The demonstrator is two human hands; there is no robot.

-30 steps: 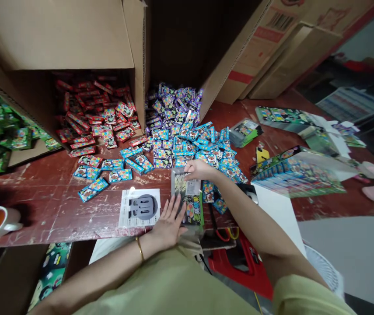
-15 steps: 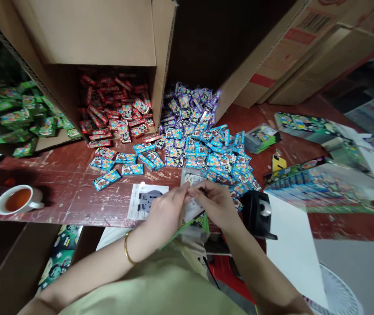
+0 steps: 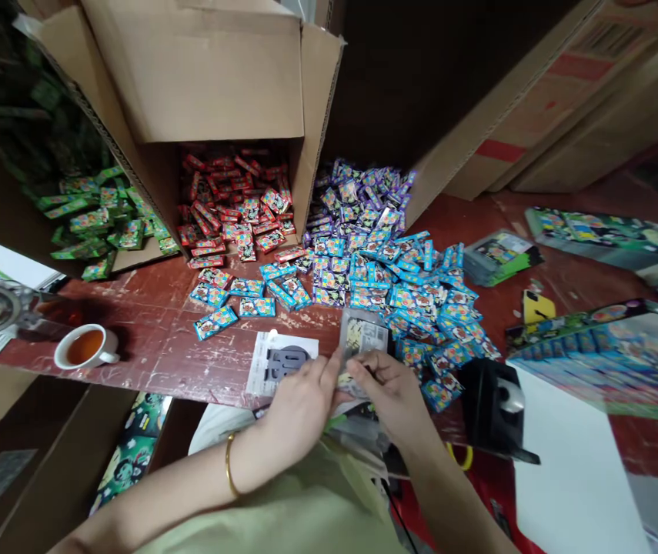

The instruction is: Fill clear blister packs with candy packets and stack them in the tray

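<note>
My left hand (image 3: 305, 396) and my right hand (image 3: 389, 392) are close together at the table's front edge, fingers bent over a clear plastic packet (image 3: 365, 332) with a printed insert. Both hands pinch around its near part; my fingers hide exactly what they grip. Below them, by my lap, sits more clear plastic with green edging (image 3: 357, 423). Left of my hands lies a white sheet with a dark grey printed shape (image 3: 285, 362). Blue candy packets (image 3: 421, 296) are heaped just beyond and to the right.
Cardboard boxes hold red packets (image 3: 236, 204), green packets (image 3: 89, 219) and purple packets (image 3: 357, 196). A cup of tea (image 3: 86, 348) stands at left. A black tape dispenser (image 3: 493, 408) is right of my hands, near clear cases (image 3: 502, 258) and a filled display pack (image 3: 606, 346).
The view has swung left, so the scene sits farther right in the picture. My hands stay together at the plastic packet, and more of its top shows now.
</note>
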